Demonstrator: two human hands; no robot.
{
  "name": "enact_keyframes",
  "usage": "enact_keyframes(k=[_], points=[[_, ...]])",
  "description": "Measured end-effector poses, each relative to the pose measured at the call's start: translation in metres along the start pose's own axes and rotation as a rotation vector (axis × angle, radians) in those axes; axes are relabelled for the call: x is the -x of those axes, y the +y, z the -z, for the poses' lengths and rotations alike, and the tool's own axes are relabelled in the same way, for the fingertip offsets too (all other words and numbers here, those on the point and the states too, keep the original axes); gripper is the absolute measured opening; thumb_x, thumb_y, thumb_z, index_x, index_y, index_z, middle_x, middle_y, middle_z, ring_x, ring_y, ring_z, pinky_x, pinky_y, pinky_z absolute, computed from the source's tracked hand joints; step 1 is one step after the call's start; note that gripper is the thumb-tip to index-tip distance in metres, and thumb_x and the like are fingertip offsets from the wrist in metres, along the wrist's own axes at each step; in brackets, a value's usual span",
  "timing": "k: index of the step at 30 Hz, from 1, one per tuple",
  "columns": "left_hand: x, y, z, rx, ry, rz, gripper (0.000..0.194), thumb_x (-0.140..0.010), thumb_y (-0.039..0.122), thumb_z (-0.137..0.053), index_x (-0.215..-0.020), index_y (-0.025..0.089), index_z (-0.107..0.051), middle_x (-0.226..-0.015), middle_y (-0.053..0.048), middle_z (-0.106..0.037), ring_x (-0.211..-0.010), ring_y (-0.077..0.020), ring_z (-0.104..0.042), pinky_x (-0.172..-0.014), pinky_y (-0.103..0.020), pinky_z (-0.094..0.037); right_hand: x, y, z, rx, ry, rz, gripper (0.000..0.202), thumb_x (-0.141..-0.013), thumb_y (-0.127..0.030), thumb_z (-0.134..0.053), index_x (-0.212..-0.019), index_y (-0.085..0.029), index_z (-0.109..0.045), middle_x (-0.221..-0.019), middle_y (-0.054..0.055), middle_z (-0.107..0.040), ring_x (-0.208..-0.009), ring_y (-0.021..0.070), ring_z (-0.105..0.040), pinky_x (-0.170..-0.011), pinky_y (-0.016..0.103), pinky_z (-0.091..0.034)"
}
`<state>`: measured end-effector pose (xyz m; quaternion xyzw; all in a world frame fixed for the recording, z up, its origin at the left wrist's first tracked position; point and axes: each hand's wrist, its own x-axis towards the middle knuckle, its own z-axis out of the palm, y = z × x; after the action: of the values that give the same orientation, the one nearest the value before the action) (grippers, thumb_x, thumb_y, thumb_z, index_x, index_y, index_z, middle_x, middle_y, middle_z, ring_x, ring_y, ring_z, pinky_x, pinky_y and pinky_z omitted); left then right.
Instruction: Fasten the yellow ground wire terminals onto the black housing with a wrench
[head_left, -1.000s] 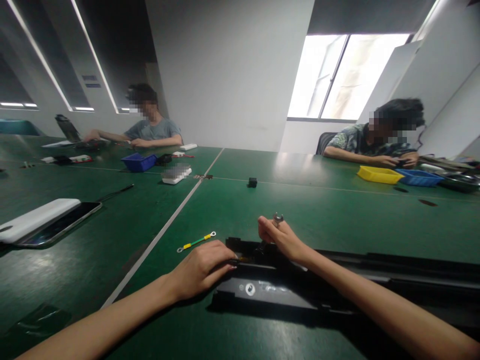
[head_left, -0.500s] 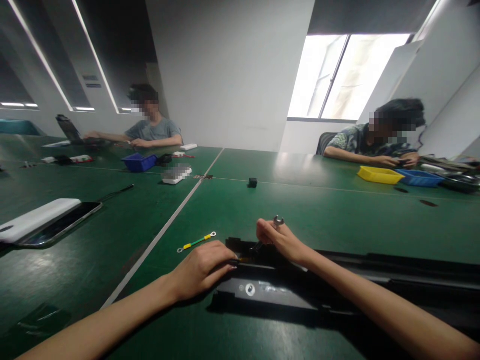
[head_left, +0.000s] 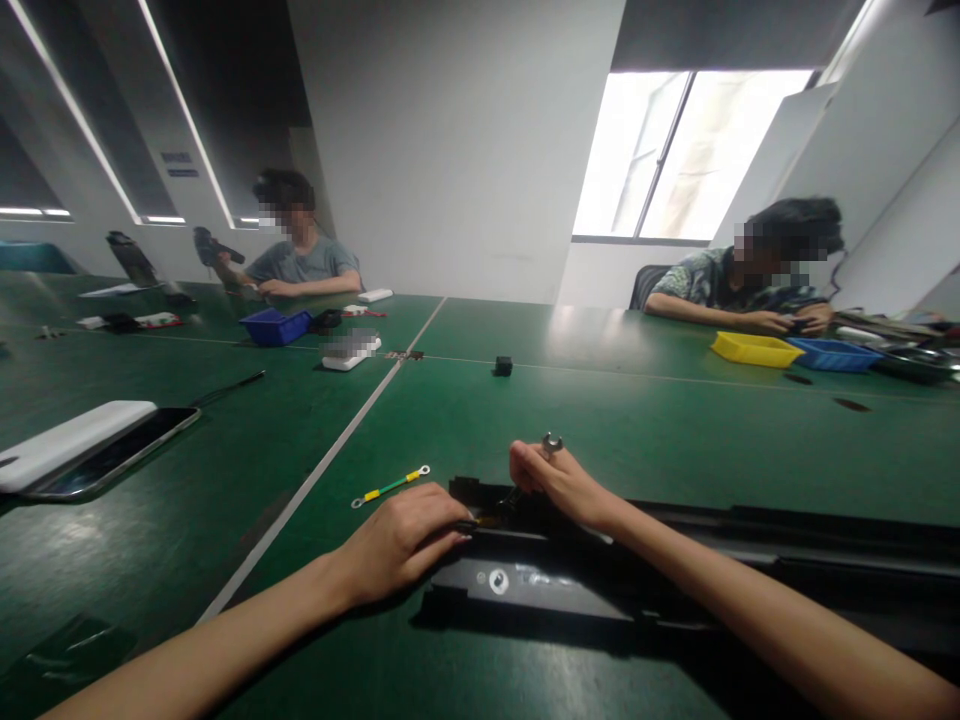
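My right hand (head_left: 553,480) is closed around a wrench (head_left: 552,444), whose open-ended jaw pokes up above the fist. The tool's lower end goes down into a long black metal housing (head_left: 540,590) and is dark and hard to see. At the housing's left end, my left hand (head_left: 409,535) pinches with thumb and fingers around its edge, near a small yellowish part that is mostly in shadow. Just beyond that hand lies a short green wire (head_left: 390,488) with yellow sleeves and a ring terminal at each end.
Left of me lie a phone (head_left: 120,460) and a white case. Farther off are a small black cube (head_left: 503,366), a blue bin (head_left: 275,326), a yellow tray (head_left: 756,349) and a light-blue tray (head_left: 834,354). Two people sit across the green table (head_left: 637,430).
My hands, the wrench and the housing hold nearly the same place; the view shifts slightly. The person at far left has raised a dark tool-like object off the table.
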<state>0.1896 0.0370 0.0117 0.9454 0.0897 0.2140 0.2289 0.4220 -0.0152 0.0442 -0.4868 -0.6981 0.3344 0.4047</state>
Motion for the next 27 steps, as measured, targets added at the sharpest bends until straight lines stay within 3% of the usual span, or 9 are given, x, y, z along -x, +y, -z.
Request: enact_keyframes(k=[27], points=[[0.0002, 0.0011, 0.0002, -0.005, 0.007, -0.009, 0.019, -0.095, 0.021, -0.044, -0.109, 0.016, -0.055, -0.099, -0.007, -0.062, -0.092, -0.0182, -0.055, -0.081, -0.03, -0.044, -0.0003, 0.0015, 0.0003, 0.043, 0.017, -0.014, 0.063, -0.087, -0.068, -0.027, -0.052, -0.017, -0.04, -0.05, -0.003, -0.035, -0.049, 0.0086, -0.032, -0.05, 0.025, -0.028]])
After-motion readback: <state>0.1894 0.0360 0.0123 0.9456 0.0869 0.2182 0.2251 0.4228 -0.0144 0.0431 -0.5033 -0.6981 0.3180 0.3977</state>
